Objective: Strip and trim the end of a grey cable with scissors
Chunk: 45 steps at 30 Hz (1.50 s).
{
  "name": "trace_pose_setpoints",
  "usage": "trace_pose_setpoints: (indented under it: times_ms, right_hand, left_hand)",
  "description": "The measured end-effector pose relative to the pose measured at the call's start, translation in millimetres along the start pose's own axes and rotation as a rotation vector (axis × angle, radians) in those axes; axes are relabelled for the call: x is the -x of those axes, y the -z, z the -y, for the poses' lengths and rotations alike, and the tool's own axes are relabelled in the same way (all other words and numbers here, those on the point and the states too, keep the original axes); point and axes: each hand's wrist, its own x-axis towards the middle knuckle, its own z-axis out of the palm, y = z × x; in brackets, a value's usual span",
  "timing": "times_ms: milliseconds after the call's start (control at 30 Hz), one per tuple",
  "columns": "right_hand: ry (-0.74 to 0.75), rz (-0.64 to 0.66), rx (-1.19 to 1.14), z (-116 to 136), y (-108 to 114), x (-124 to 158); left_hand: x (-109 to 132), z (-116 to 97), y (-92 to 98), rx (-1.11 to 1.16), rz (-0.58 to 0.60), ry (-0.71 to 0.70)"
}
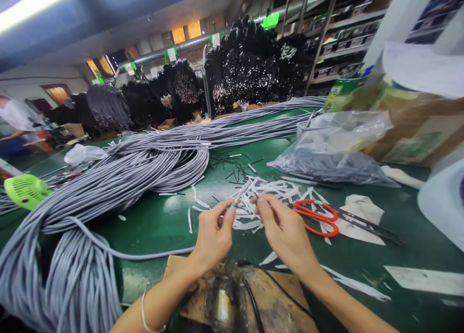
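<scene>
The left hand (215, 229) hides part of a cable (148, 254); details at its fingertips (228, 218) blur. The left edge crops a person (18, 116).

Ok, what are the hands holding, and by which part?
Left hand: a grey cable, near its end. Right hand: can't tell, too small and blurred there.

I find no legible text in what the head camera sends me. White tags (171, 54) hang along the metal pipe (195, 42), too small and blurred for me to read. The print on the green packet (340, 95) escapes me too, as do the green markings (416, 143) on the cardboard box (440, 118).
</scene>
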Motion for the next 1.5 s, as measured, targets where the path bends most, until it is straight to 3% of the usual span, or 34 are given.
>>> trace_pose_setpoints:
  times_ms: [133, 267, 567, 767, 1000, 1200, 1367, 1500]
  right_hand:
    - [0.211, 0.061, 0.177, 0.0, 0.0, 4.4]
    - [0.282, 0.035, 0.202, -1.6, -1.9, 6.2]
    - [0.339, 0.009, 0.218, 0.0, -1.3, 5.0]
    - [0.241, 0.037, 0.159, -3.7, -0.4, 6.5]
    - [0.548, -0.101, 0.342, -2.8, -6.0, 12.0]
    - [0.461, -0.091, 0.307, -2.4, -5.7, 9.9]
    - [0.635, -0.155, 0.367, -3.4, -7.0, 10.9]
    - [0.513, -0.119, 0.351, -5.0, -8.6, 9.9]
  left_hand:
    - [1.6, 0.1, 0.6, -0.011, -0.033, -0.049]
    - [3.2, 1.2, -0.6, -0.035, -0.035, -0.111]
    - [4.2, 4.0, -1.5, -0.078, -0.03, -0.185]
    - [4.8, 5.8, -4.7, -0.308, -0.078, -0.426]
    - [5.1, 4.8, -4.0, -0.409, -0.095, -0.459]
    - [6.1, 5.3, -1.6, -0.566, -0.199, -0.55]
    - [6.2, 6.5, -0.6, -0.551, -0.13, -0.502]
    - [4.7, 10.9, -1.2, -0.659, -0.145, -0.546]
